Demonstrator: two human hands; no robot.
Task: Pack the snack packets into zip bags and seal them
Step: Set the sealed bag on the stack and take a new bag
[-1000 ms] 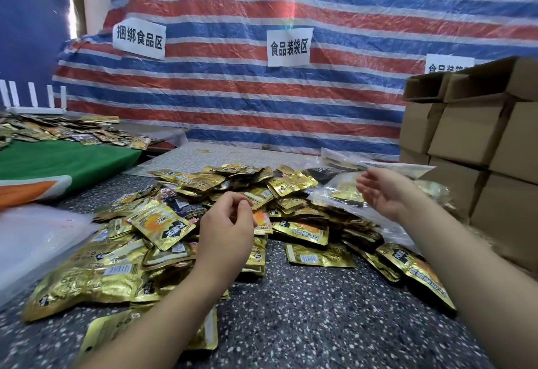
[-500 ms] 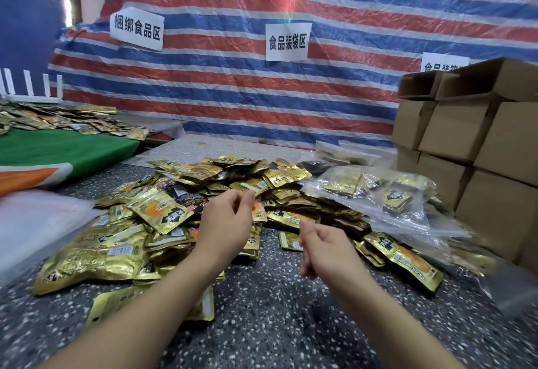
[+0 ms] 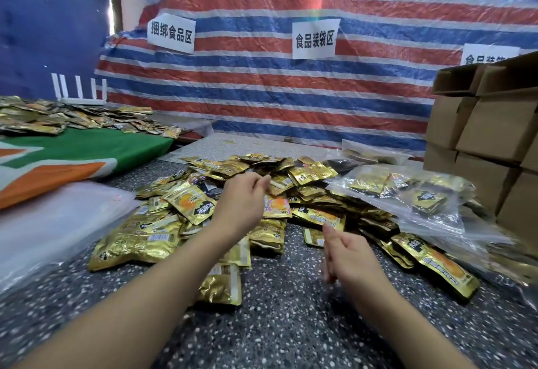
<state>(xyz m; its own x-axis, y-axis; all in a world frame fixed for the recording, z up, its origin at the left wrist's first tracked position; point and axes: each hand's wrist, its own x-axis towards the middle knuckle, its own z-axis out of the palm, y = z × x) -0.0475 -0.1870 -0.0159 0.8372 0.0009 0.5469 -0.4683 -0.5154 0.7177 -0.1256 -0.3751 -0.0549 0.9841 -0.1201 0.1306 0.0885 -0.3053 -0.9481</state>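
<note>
Head view, L to R: clear bags [image 3: 52,223] lie at near left. Left hand [image 3: 241,202], fingers loosely curled and holding nothing, hovers over the snack packets [image 3: 180,214]. Right hand [image 3: 349,255], relaxed and empty, is near, w/ packets just beyond; a filled bag [image 3: 407,191] lies far right.

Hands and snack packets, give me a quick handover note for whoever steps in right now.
Left hand: above the pile, fingers loosely curled, holding nothing.
Right hand: over the bare speckled floor, fingers relaxed, holding nothing.
Loose gold snack packets lie heaped in front of both hands.
Filled zip bags lie to the right of the heap, beside the cardboard boxes; whether their seals are closed cannot be told.
A stack of clear plastic, probably empty zip bags, lies to the left.
Done: some bags filled. Left: bag and seal the large loose pile.
</note>
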